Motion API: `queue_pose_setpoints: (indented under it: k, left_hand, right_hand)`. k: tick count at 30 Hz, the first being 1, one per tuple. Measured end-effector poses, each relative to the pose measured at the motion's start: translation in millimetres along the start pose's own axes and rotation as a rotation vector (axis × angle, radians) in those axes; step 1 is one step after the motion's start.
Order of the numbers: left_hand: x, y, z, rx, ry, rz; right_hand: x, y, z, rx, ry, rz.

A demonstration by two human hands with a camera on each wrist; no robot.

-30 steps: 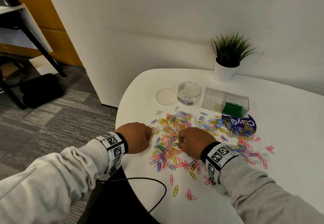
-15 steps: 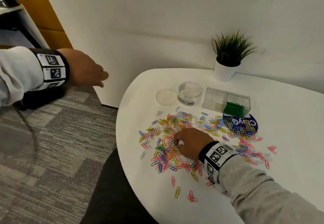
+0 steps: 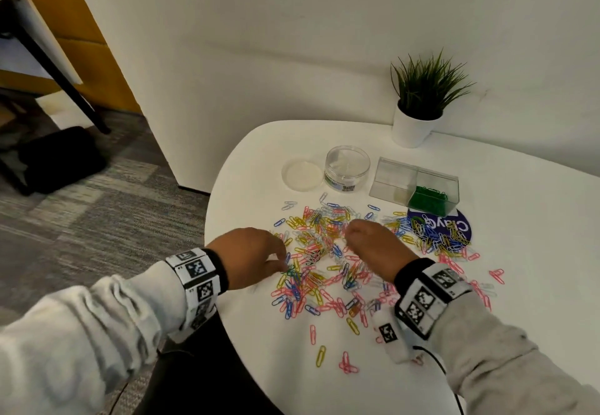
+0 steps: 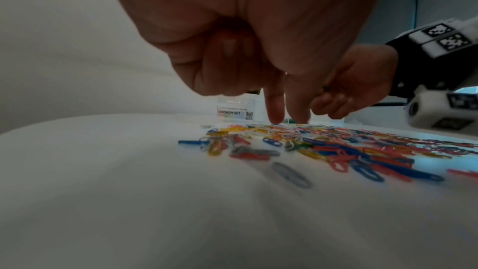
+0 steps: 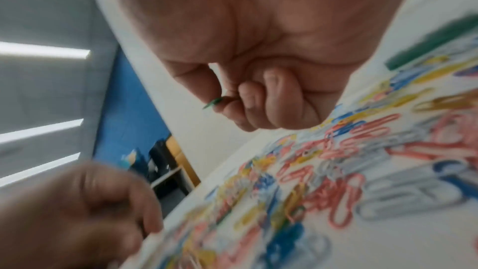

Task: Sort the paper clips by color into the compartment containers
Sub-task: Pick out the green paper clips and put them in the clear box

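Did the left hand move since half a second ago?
Yes. The left hand has come back from out over the carpet to the white table, its fingers now at the left edge of the paper clip pile.

Head view: even, soft indoor light, no hard shadows; wide-angle bending at edges; sleeves slightly smeared. Left wrist view: dim, table [image 4: 129, 201] foreground soft and vignetted, paper clips [image 4: 336, 150] moderately sharp. Right wrist view: heavy motion blur throughout; bright ceiling strip lights [image 5: 44, 52] at left.

head: above, looking down | wrists: low, close | shared: paper clips [image 3: 328, 252]
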State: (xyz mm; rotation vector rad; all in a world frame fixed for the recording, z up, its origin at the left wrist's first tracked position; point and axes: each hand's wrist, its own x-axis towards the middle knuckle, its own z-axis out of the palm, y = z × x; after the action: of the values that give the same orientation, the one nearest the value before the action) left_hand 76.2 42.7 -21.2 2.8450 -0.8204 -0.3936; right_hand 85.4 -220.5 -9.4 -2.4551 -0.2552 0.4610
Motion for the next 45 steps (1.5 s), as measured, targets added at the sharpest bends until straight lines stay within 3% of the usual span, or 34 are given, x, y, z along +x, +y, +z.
queue_pose_setpoints:
  k: [2,5,7,12,16,19,21,22,25,27,31,33,36,40,45]
  left_hand:
    - [2,2,5,0.02,-0.011,-0.031]
    - [5,-3,7,0.045,-0.005,-0.08]
    - [5,-8,5,0.07,0.014,-0.132]
    - [0,-14,0,-0.007,0.162,-0.202]
    - [9,-3,-10,-0.233,0.163,-0.23]
    - [26,5,-30,-0.467,0.099,-0.278]
    - [41,12,-46,-0.438,0.06,-0.262]
    - [50,16,-55,-0.384,0.028,-0.241]
    - [79,37,-79,-0.203,-0.097,-0.173]
    - [102,55,-89,-0.112,-0.143,-0.105]
    - [157,103,-96,-0.024,-0.113,0.037]
    - [186,129,-99,0.007,-0.074,0.063]
    - [223,163,-99,0.074,-0.061,0.102]
    - [255,193,-91,0.268,-0.093,0.133]
    - [270,190,-84,0.176,-0.103,0.119]
  right_hand:
    - [-1,6,-12,0.241,0.032,0.056]
    - [-8,24,-28,0.838,0.145,0.225]
    - [-12,36,-40,0.902,0.184,0.255]
    - [-5,61,-82,0.814,0.453,0.261]
    - [17,76,-128,0.286,0.617,0.225]
    - [37,82,-143,-0.052,0.483,0.194]
    - [43,87,-146,-0.157,0.332,0.182]
    - [42,91,-147,-0.174,0.327,0.17]
    - [14,108,-151,-0.054,0.513,0.187]
    - [-15,130,-148,-0.077,0.48,0.269]
    - [-90,188,-143,-0.361,0.135,0.607]
    - [-126,203,-141,-0.329,0.051,0.704]
    - [-156,211,-126,-0.243,-0.03,0.697]
    - [-155,215,-112,-0.322,-0.024,0.687]
    - [-153,219,-110,-0.34,-0.011,0.677]
